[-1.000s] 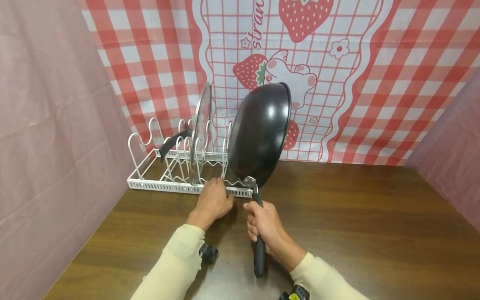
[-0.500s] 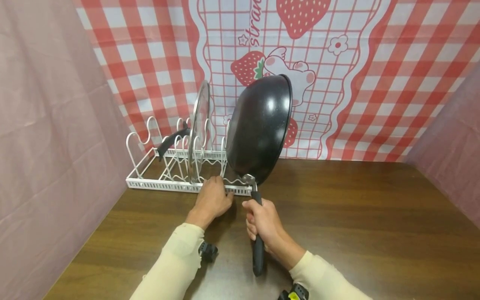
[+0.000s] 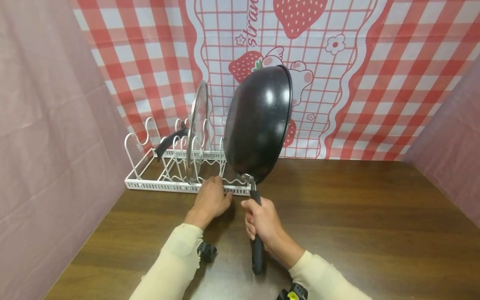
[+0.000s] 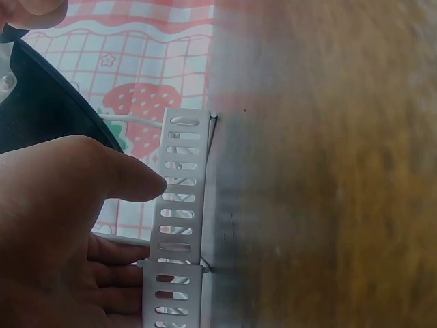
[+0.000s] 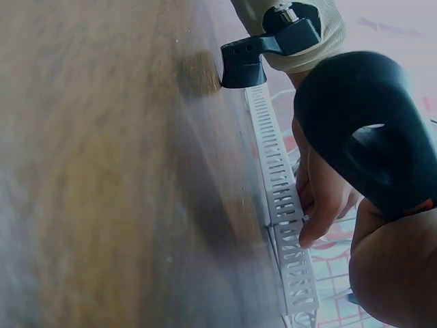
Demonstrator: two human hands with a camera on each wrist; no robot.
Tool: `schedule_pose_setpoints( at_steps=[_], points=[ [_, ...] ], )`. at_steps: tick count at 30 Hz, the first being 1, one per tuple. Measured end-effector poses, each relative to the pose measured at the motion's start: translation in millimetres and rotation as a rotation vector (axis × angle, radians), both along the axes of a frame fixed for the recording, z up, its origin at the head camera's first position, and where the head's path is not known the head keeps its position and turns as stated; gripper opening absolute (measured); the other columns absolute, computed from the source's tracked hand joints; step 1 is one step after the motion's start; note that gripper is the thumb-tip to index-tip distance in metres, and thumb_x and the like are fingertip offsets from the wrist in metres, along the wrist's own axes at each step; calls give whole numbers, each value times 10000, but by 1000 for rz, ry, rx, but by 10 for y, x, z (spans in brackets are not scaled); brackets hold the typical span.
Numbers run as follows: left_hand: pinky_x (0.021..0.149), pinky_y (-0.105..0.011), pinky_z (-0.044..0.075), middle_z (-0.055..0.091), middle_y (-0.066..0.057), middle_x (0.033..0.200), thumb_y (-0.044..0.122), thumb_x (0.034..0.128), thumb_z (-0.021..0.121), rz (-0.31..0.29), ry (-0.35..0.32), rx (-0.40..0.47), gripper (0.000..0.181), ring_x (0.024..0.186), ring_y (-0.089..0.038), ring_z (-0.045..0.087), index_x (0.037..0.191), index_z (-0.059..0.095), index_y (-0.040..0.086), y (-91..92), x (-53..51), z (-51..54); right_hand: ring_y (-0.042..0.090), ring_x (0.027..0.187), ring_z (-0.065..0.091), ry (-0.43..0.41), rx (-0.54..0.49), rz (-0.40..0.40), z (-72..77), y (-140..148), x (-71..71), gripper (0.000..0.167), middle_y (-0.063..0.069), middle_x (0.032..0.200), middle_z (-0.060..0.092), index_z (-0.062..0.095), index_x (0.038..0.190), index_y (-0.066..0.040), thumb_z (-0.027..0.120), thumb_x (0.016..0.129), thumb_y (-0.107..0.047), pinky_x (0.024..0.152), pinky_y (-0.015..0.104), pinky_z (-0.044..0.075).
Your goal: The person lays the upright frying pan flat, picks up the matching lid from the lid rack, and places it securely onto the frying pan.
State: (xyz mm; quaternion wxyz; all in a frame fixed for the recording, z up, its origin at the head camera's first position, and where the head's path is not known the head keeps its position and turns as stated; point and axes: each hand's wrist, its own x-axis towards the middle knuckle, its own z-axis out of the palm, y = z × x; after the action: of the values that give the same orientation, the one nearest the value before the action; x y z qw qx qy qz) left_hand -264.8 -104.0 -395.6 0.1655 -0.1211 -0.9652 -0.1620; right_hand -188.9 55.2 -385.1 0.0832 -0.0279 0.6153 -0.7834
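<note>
In the head view, my right hand (image 3: 265, 221) grips the black handle (image 3: 257, 254) of a dark wok (image 3: 258, 121). The wok is tipped on its side, its rounded underside facing left, at the right end of a white wire pan rack (image 3: 180, 187). Whether it touches the rack's wires I cannot tell. My left hand (image 3: 211, 199) holds the rack's slotted front rail; the left wrist view has the thumb (image 4: 130, 174) against the rail (image 4: 181, 212) and the other fingers behind it. A glass lid (image 3: 198, 129) with a metal rim stands upright in the rack.
A black curved handle (image 3: 170, 141) lies across the rack's left part. The rack stands on a brown wooden table (image 3: 356, 216), which extends to its right. Behind hangs a red checked strawberry cloth (image 3: 405, 83); pink cloth (image 3: 48, 137) hangs at the left.
The wok's upper edge has risen slightly, with the right hand still on its handle. My left hand keeps its place on the rack's rail. The head view has shifted slightly.
</note>
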Motion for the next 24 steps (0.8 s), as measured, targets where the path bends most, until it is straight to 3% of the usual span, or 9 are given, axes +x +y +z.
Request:
schedule_pose_setpoints(
  at_steps=[24],
  points=[
    [1001,-511,435,623,-271,1043,273,873,734,3,-25,-6,459,1029,-440,596,1083,592,-110,10,-10,1,136,298,331,95,-12,5,12,4,36,370,1,429,335,373,608,-57,546,926,-133,281,275,300]
  ],
)
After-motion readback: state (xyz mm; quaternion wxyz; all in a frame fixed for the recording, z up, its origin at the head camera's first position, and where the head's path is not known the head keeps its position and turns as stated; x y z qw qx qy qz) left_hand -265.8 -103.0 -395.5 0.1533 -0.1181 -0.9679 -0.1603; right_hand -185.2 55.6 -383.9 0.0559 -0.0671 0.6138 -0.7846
